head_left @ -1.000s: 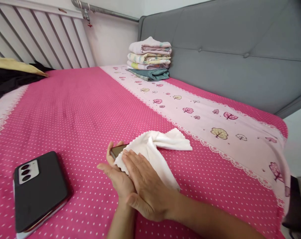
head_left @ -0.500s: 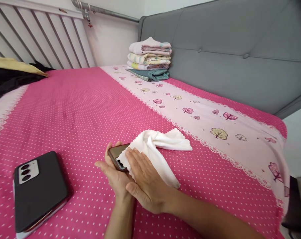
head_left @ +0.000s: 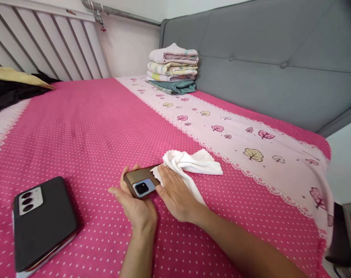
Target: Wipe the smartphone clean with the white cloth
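Note:
My left hand (head_left: 139, 210) holds a phone (head_left: 139, 177) from below, its back turned up. The phone has a brownish case and a square camera block in a light, shiny panel. Over the phone's right end lies a white cloth (head_left: 197, 162) with a scalloped edge, its far part spread on the bed. My right hand (head_left: 177, 193) presses that cloth with fingers flat and together, the thumb close to the camera panel. A second, dark-cased phone (head_left: 45, 227) rests on the bedspread to the left, camera side up, on top of something thin and white.
The pink dotted bedspread (head_left: 91, 127) covers the bed. Folded cloths (head_left: 173, 67) are stacked by the grey headboard (head_left: 251, 58). Black and yellow fabric (head_left: 16, 87) lies at the far left, near a white radiator (head_left: 45, 42).
My right hand has slid right along the phone with the cloth, uncovering the camera panel. My left hand still holds the phone in nearly the same place.

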Demonstrator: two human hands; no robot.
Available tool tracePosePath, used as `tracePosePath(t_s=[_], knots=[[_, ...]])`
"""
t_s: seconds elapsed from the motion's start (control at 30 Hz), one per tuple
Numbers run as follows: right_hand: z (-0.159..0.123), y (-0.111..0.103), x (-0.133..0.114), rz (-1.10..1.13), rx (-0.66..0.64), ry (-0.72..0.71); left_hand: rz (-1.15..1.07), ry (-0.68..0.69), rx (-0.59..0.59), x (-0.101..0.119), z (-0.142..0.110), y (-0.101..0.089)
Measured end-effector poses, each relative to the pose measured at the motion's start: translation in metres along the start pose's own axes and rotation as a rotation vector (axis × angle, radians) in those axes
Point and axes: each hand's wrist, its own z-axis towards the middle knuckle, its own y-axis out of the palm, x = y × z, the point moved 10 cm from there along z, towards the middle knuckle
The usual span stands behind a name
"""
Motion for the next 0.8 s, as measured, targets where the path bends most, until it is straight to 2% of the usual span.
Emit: tracePosePath(t_s=[0.5,0.8], knots=[[0.007,-0.013,0.024,-0.24,0.067,0.13,0.015,0.017,-0.01,-0.001,0.004,-0.001],[0.003,-0.032,0.019,-0.282,0.082,0.105,0.017,0.026,0.008,0.0,0.004,-0.004]])
